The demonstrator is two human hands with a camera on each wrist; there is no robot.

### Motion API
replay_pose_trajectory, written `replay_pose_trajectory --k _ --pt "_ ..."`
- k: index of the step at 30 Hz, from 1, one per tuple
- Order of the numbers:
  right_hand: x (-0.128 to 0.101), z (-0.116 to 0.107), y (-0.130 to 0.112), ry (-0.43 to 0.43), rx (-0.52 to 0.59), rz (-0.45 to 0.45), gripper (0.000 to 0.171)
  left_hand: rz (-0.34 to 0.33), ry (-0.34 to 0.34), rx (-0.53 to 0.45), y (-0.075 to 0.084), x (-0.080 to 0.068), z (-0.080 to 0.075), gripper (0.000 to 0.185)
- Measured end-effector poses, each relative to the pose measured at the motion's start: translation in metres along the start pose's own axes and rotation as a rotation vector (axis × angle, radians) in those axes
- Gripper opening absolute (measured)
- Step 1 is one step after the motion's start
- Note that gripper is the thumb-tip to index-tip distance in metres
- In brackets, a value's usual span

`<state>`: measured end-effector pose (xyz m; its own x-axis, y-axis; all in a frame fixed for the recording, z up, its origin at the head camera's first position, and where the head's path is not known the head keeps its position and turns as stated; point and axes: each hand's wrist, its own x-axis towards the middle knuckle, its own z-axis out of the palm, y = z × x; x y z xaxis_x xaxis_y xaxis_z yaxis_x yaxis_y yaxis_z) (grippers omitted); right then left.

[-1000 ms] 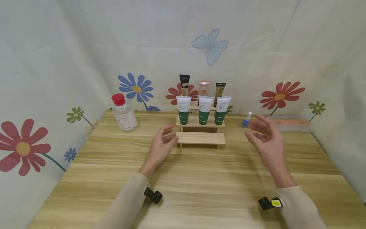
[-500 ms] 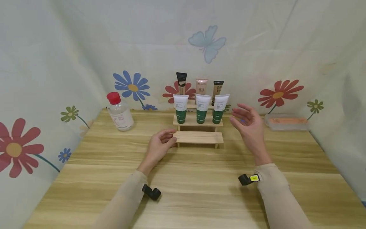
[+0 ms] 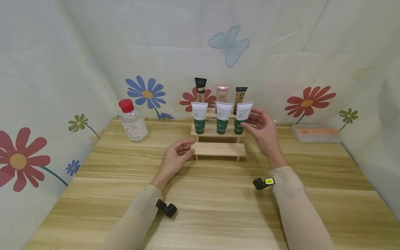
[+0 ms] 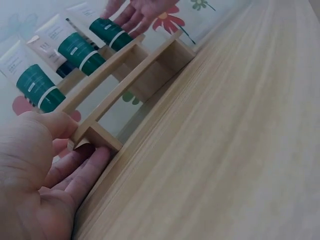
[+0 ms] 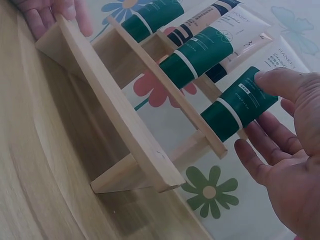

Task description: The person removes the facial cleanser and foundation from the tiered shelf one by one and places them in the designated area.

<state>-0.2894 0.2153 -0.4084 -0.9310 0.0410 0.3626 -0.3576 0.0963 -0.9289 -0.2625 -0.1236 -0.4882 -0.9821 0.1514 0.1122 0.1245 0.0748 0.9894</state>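
Note:
A stepped wooden display stand stands on the table, its lowest step bare. My left hand grips that step's left end, thumb on top and fingers beneath, as the left wrist view shows. On the middle step stand three white-and-green tubes, caps down: a left tube, a middle tube and a right tube. My right hand pinches the right tube, thumb on its green front and fingers behind it. The tube still stands on the step, tilted slightly right.
Behind, on the top step, are a black-topped tube, a pink BB cream tube and a gold-and-black tube. A red-capped clear bottle stands left; a flat clear box lies right.
My right hand has moved left from beside the nail polish bottle to the right tube and taken hold of it, now mostly covering the nail polish. My left hand has closed on the step's end.

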Motion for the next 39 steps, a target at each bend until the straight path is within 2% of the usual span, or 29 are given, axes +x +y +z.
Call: replay_pose_trajectory --k 9,17,24,28,33,39 --pt "-0.002 0.003 0.004 -0.020 -0.050 0.015 0.051 -0.006 0.005 -0.009 0.001 -0.001 0.001 0.031" --pt "-0.002 0.004 0.005 -0.015 -0.066 -0.006 0.049 -0.005 0.009 -0.010 0.001 -0.001 0.003 0.031" --pt "-0.002 0.000 -0.001 0.032 -0.043 -0.032 0.047 -0.008 0.010 -0.010 0.000 0.000 0.001 0.031" --pt "-0.003 -0.012 -0.010 0.061 -0.020 -0.055 0.045 -0.007 0.012 -0.006 0.001 0.000 0.002 0.031" --pt "-0.009 -0.038 -0.023 0.095 -0.025 -0.083 0.046 -0.005 0.011 -0.011 0.001 0.000 0.003 0.031" --pt "-0.019 -0.071 -0.034 0.155 -0.044 -0.058 0.049 0.000 0.012 -0.004 0.001 0.000 0.003 0.031"
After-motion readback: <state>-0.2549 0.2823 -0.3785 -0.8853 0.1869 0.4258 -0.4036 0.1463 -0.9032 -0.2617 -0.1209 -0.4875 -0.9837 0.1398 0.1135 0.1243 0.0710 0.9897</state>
